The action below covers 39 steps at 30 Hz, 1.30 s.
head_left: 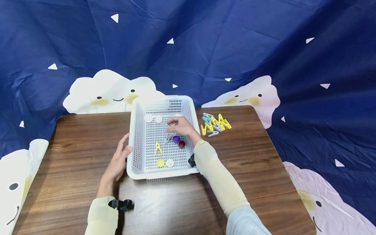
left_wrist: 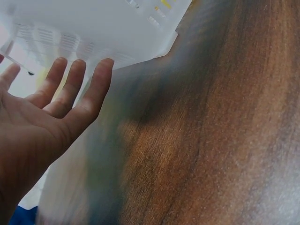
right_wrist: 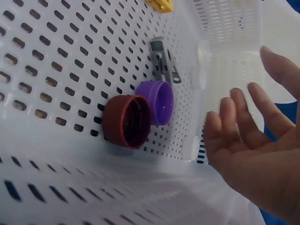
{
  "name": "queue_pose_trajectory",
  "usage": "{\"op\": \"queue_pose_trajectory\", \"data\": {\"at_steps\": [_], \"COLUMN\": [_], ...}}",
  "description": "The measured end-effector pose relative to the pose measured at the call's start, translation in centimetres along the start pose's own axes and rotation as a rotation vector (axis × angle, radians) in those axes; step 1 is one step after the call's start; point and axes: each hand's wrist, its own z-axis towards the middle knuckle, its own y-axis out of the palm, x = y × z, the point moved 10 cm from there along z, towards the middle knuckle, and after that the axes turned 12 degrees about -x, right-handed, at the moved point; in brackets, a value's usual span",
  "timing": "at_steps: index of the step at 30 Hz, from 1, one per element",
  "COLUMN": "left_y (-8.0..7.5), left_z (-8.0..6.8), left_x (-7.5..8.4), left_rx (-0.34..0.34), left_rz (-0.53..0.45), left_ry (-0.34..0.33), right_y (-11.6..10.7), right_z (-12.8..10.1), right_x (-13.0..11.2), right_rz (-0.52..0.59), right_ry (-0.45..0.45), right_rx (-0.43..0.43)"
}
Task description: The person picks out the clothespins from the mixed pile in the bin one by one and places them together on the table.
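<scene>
A white perforated plastic basket (head_left: 142,173) stands on the wooden table. At its left wall, my left hand (head_left: 117,162) has its fingers extended; in the left wrist view the fingertips (left_wrist: 107,63) are at the basket's side. My right hand (head_left: 181,126) is over the inside of the basket, its fingers loosely bent and nothing between them. Below it lie a grey clothespin (right_wrist: 162,61), a purple bottle cap (right_wrist: 162,103) and a dark red bottle cap (right_wrist: 125,122). Nearer the front are a yellow clothespin (head_left: 158,148), a yellow cap (head_left: 160,163) and a white cap (head_left: 170,163).
More white caps (head_left: 148,118) lie along the basket's far end. To the right of the basket, a loose pile of yellow, blue and grey clothespins (head_left: 215,123) rests on the table (head_left: 252,169). A blue cloth with clouds (head_left: 188,49) hangs behind.
</scene>
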Motion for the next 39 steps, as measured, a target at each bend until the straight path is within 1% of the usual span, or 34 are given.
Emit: {"op": "queue_pose_trajectory", "data": {"at_steps": [4,7,14,21,30,35,39], "left_y": [-0.1,-0.1,0.2,0.1,0.1,0.1,0.1], "left_z": [0.0,0.0,0.2,0.2,0.1,0.1,0.0], "left_x": [0.0,-0.1,-0.2,-0.2,-0.1,0.0,0.0], "left_rx": [0.005,0.003,-0.007,-0.001,-0.002,-0.001,-0.003], "left_rz": [-0.003,-0.001,-0.008,-0.015,-0.003,-0.002,-0.002], "left_ry": [-0.004,-0.002,0.004,-0.002,-0.003,-0.004,-0.005], "right_y": [0.9,1.4,2.0,2.5,2.5,2.5,2.6], "right_z": [0.4,0.8,1.4,1.8,2.4,2.7,2.8], "right_x": [0.5,0.8,1.3,1.8,2.9,3.0,3.1], "right_rz": [-0.023,-0.056,-0.135,-0.184,-0.28,-0.308,-0.293], "right_ry": [0.054,0.069,0.097,0.124,0.197,0.201,0.196], "right_rx": [-0.071,-0.089,-0.05,-0.043,0.026,0.045,0.035]}}
